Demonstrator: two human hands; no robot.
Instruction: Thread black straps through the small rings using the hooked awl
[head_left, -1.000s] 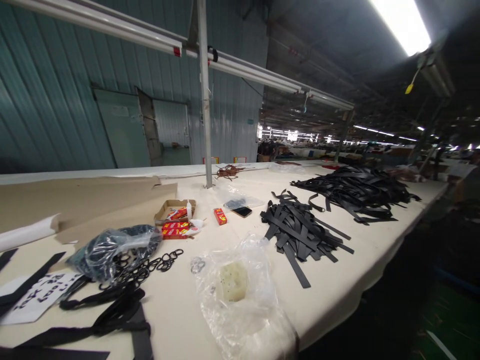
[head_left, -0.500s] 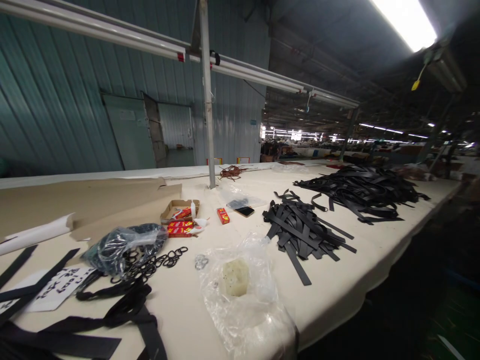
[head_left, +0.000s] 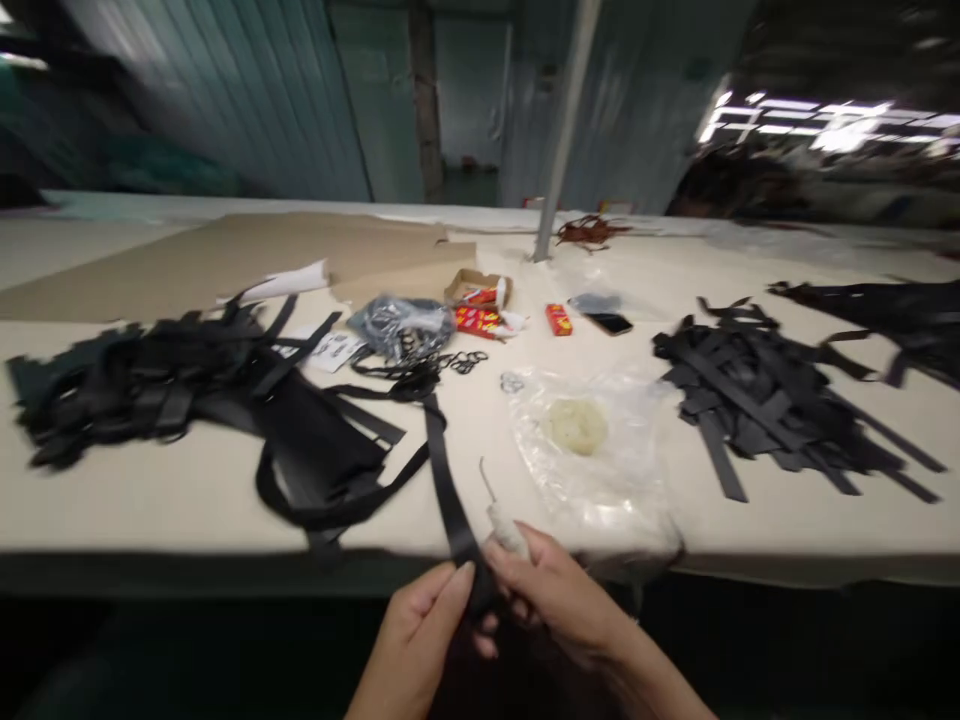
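Note:
At the table's front edge, my left hand point(head_left: 427, 625) grips a black strap point(head_left: 448, 495) between thumb and fingers. The strap runs up onto the table toward the black rings. My right hand point(head_left: 551, 590), close beside it, is closed round the pale handle of a thin pointed tool point(head_left: 506, 530), its metal tip angled up and left. Fingers of the right hand also lie near the strap's lower end, where dark cloth and blur hide the contact. A yellowish lump point(head_left: 576, 426) rests on a clear plastic bag point(head_left: 622, 485) beyond the right hand.
Black straps lie heaped at the left point(head_left: 172, 385) and right point(head_left: 765, 390). Farther back are a bag of black rings point(head_left: 401, 325), red boxes point(head_left: 480, 320), a phone point(head_left: 611, 323) and brown paper point(head_left: 300, 250). A metal post point(head_left: 562, 140) rises behind them.
The view has swung down and left. Both hands have come into sight with the strap and the pointed tool, and the left heap of straps now shows more fully.

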